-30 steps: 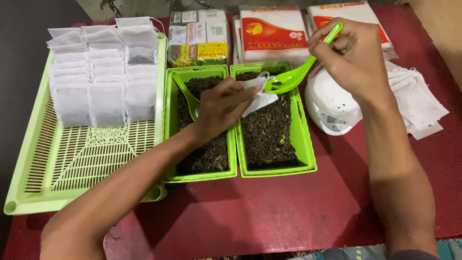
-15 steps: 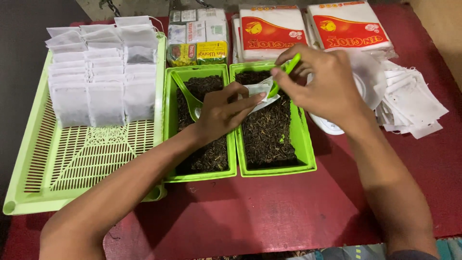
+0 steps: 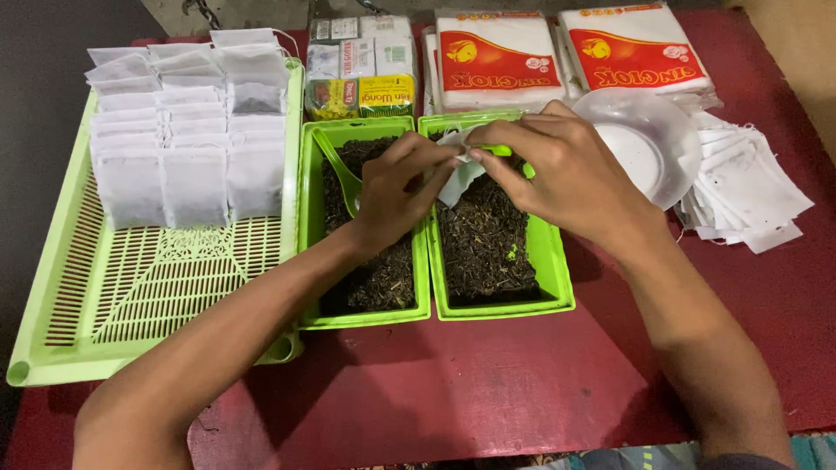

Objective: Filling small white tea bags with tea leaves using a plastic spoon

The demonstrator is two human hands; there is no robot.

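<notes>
Your left hand point(image 3: 396, 196) fingers pinch small white bag point(image 3: 460, 178); right hand point(image 3: 557, 174) fingers hold green scoop point(image 3: 498, 151). Filling step; next, tip gently over green tray point(image 3: 557, 278).

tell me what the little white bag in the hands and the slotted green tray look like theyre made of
White bag: probably thin filter paper or non-woven fabric; matte, limp, creasing between the fingers.
Slotted tray: moulded plastic, going by its even lime colour, slight gloss and regular slots.
</notes>
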